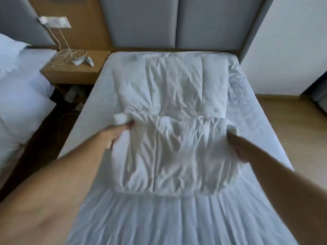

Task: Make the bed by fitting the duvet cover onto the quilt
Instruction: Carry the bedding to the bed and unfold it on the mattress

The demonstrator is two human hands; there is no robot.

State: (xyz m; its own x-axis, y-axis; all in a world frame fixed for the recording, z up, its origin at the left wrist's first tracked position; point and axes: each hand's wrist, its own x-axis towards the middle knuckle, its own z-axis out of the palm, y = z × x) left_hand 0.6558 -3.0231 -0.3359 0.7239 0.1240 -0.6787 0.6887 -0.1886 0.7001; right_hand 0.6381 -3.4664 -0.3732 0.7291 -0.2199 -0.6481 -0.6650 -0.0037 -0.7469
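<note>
Two hands — left hand, right hand — one folded quilt.

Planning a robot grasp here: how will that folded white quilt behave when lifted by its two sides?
Likely floppy: the quilt is creased, bunching where the left hand and right hand grip it. Probably light, puffy. Its folds may spill open.

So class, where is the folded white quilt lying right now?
In the head view, the folded white quilt lies mid-bed on the pale sheet, gripped by the left hand and right hand.
</note>
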